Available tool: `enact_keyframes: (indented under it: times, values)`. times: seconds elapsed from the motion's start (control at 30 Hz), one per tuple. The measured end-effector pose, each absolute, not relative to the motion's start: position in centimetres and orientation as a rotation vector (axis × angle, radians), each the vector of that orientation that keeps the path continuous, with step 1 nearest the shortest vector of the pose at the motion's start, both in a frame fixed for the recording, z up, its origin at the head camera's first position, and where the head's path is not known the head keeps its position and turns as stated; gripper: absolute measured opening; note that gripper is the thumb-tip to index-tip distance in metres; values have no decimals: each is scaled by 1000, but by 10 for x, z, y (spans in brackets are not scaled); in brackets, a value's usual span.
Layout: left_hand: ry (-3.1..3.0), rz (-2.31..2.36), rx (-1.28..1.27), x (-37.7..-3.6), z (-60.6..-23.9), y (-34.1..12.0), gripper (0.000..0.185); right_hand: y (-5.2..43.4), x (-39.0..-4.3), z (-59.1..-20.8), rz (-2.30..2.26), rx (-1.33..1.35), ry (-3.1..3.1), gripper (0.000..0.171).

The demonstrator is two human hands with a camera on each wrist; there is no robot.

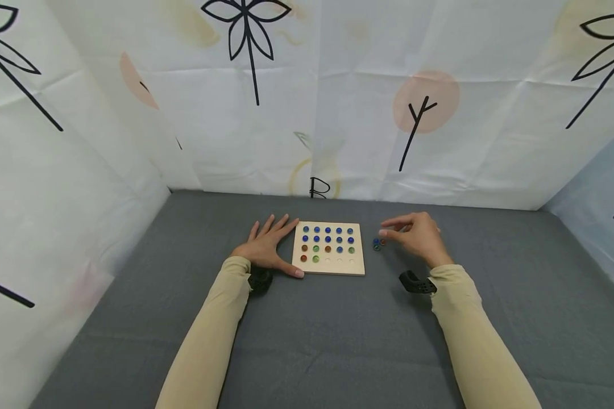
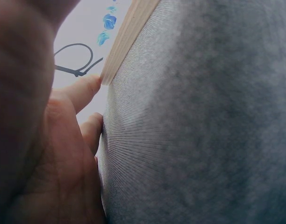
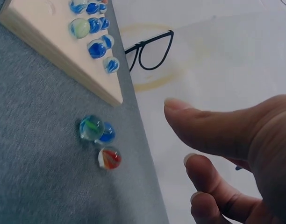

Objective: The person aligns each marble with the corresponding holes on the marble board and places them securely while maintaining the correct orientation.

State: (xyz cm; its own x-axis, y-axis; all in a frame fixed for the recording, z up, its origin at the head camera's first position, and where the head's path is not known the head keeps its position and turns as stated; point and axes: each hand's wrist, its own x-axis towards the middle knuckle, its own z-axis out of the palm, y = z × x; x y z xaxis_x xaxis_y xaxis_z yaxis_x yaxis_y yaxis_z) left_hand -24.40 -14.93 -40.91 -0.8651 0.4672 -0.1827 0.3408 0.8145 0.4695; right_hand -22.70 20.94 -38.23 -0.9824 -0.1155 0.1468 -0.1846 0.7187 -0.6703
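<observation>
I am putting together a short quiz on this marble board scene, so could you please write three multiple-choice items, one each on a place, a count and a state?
1. Where do the loose marbles lie?
A. On the grey cloth right of the wooden board
B. On the board
C. In the left hand's palm

2. How many loose marbles lie there?
A. One
B. Three
C. Six

3. How is the left hand?
A. Clenched in the air
B. Flat on the cloth, thumb at the board's edge
C. Pinching a marble

1 A: the head view shows them between the board and the right hand.
2 B: the right wrist view shows three.
3 B: its fingers lie straight.
</observation>
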Motion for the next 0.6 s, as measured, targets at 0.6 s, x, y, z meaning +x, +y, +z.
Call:
enact_keyframes:
  times: [0.6]
  values:
    - [2716,606,605,-244,-410,-150,124,224,-223,-398,1179,299,-2906,28]
